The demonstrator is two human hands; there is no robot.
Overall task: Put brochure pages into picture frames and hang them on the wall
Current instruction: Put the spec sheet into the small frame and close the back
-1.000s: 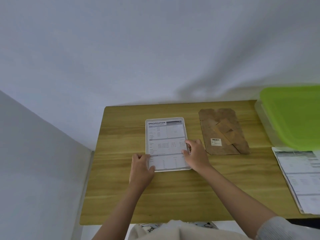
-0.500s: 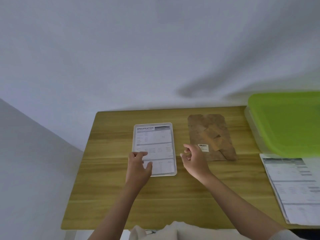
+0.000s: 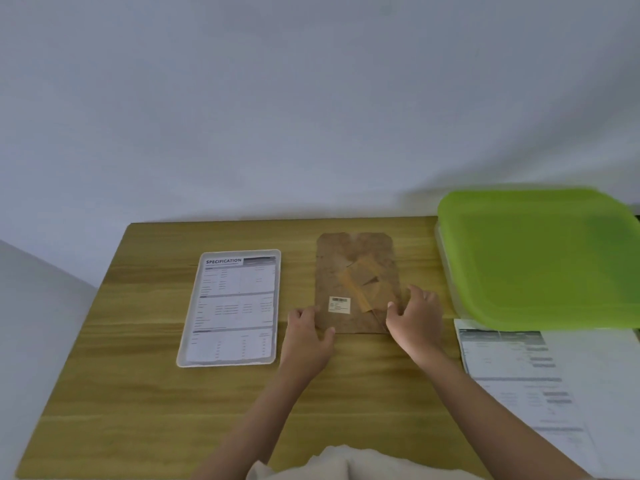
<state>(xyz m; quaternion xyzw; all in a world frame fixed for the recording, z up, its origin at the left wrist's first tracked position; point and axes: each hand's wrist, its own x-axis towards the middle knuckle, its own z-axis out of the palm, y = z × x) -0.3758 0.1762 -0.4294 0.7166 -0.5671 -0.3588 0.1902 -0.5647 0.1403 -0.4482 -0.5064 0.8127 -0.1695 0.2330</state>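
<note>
Both my forearms reach up from the bottom of the frame toward the middle of the wooden table (image 3: 145,403). My left hand (image 3: 306,336) lies palm down at the lower left corner of the brown frame backing board (image 3: 356,271), fingers (image 3: 301,313) loosely spread and flat, thumb resting on the board's lower edge; it presses rather than grips. My right hand (image 3: 415,322) sits at the board's lower right corner, fingers curled and slightly apart, the tips touching the board's right edge, thumb on its surface. I cannot tell whether that hand has actually pinched the edge or only rests against it.

The backing board lies flat, centre of the frame, with a small white barcode sticker (image 3: 339,304) near its lower part and a folded stand flap across its middle. Just left of it, apart from both hands, the white picture frame (image 3: 278,306) lies flat with the "SPECIFICATION" brochure page (image 3: 235,306) inside it. At the right, a clear box with a green lid (image 3: 540,258) stands on the table, and below it more printed brochure sheets (image 3: 540,386) lie flat, partly tucked under the box.
</note>
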